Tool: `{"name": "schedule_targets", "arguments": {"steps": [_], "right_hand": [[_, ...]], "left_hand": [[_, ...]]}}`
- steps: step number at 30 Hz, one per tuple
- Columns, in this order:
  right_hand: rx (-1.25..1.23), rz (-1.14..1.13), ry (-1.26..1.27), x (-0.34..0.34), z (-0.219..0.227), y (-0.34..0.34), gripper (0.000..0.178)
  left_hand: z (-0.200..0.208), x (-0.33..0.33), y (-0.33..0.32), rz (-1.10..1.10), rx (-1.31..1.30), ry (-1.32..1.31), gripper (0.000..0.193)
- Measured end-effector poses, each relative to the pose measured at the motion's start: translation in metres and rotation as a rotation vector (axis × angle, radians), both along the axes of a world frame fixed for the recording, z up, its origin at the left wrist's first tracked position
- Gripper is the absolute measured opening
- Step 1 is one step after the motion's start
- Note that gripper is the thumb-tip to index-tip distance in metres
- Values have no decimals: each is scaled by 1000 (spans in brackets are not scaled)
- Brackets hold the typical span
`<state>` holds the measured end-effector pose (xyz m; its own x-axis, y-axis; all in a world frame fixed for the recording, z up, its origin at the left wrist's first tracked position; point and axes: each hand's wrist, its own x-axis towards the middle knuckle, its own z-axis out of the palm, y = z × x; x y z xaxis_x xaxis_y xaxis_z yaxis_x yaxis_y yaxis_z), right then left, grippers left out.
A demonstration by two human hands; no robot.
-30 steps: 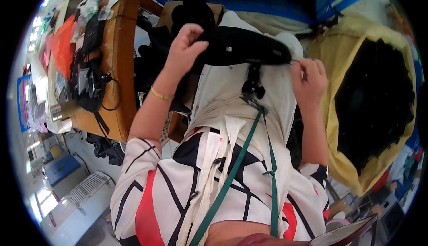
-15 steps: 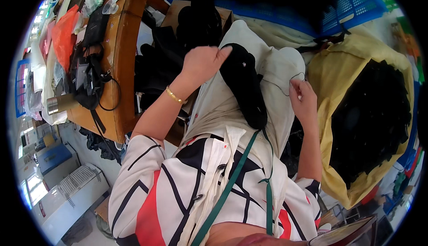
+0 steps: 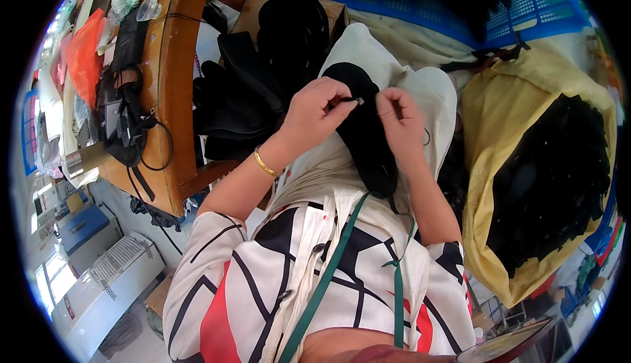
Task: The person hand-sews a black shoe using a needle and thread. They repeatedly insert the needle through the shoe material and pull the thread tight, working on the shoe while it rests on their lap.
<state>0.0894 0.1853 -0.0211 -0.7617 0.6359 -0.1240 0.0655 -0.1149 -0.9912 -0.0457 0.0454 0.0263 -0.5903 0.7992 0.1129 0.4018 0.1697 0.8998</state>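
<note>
A long black fabric piece [image 3: 368, 146] lies along my lap on a cream apron [image 3: 430, 96]. My left hand [image 3: 319, 110] pinches its upper end, with a small silver metal part [image 3: 359, 100] at the fingertips. My right hand [image 3: 399, 121] is closed on the same upper end just to the right, fingers bunched on the black cloth. The two hands almost touch. A gold bangle [image 3: 264, 164] circles my left wrist.
A pile of black fabric pieces [image 3: 263, 67] lies on the wooden table [image 3: 174, 93] at left. A yellow bag [image 3: 499, 166] full of black pieces [image 3: 559, 179] stands at right. Blue plastic crates [image 3: 526, 8] line the back. An orange bag [image 3: 84, 54] and cables [image 3: 128, 126] clutter the far left.
The black piece has come down from being held out crosswise to lying lengthwise on my lap. Both hands have drawn together at its upper end.
</note>
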Motion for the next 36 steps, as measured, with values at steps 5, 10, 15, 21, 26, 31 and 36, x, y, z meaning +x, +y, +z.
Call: {"name": "schedule_targets", "arguments": {"steps": [5, 10, 15, 21, 26, 31, 36], "right_hand": [[332, 136, -103, 2, 11, 10, 24], [882, 422, -227, 5, 19, 8, 24], [1050, 363, -274, 9, 40, 15, 19], [341, -90, 8, -13, 16, 19, 25], [-942, -216, 405, -27, 19, -6, 34], [-997, -161, 441, -4, 14, -5, 39], [-929, -233, 345, 26, 33, -21, 38]], "left_hand": [[-17, 5, -10, 134, -47, -202, 10], [-16, 3, -4, 93, -192, -63, 19], [-20, -3, -4, 153, -229, -122, 25], [-26, -2, -1, 191, -191, -395, 23], [-34, -5, -5, 160, -132, -389, 22], [-45, -2, -9, 230, -141, -191, 24], [-57, -5, -16, 248, -113, -272, 23]]}}
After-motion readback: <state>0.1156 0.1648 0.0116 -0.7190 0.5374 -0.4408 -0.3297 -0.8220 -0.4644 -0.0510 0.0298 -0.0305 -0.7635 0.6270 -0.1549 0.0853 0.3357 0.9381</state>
